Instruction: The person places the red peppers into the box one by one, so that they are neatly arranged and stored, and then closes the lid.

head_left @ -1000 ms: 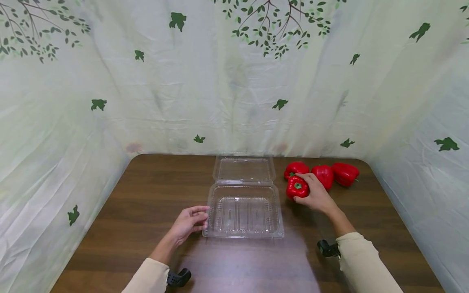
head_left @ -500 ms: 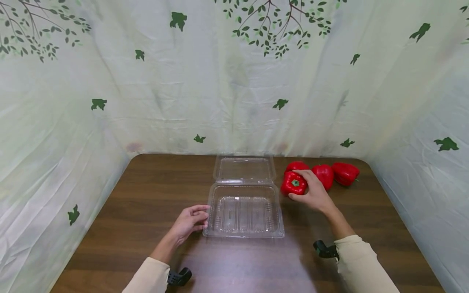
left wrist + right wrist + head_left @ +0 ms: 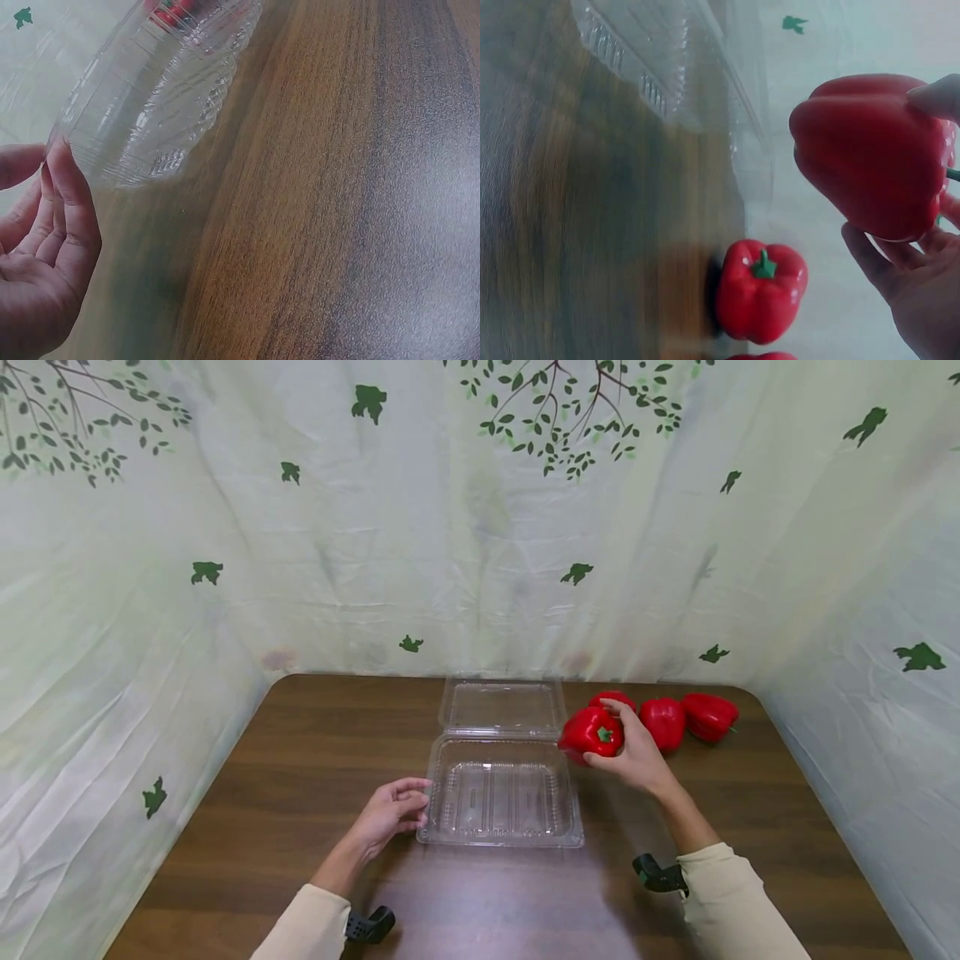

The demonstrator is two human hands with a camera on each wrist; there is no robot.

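Note:
My right hand [image 3: 636, 752] grips a red bell pepper [image 3: 592, 732] between thumb and fingers, its green stem facing the wrist side. In the right wrist view this bell pepper [image 3: 874, 154] is held up off the table. It overlaps the right rim of a clear plastic clamshell container [image 3: 501, 793] in the head view. The container's lid [image 3: 501, 707] lies folded back behind its base. My left hand [image 3: 392, 817] pinches the left rim of the base; the left wrist view shows thumb and fingertips meeting on the clear edge [image 3: 64, 124].
Three more red bell peppers stand at the back right: one partly hidden [image 3: 612, 697] behind the held one, a middle one [image 3: 663, 723] and one lying on its side [image 3: 708, 717]. A brown wooden table [image 3: 322, 735] bears everything. A leaf-printed white curtain [image 3: 480, 568] surrounds it.
My right hand has carried the bell pepper leftward, away from the others and toward the container, and the pepper has tilted. My left hand stays at the container's rim.

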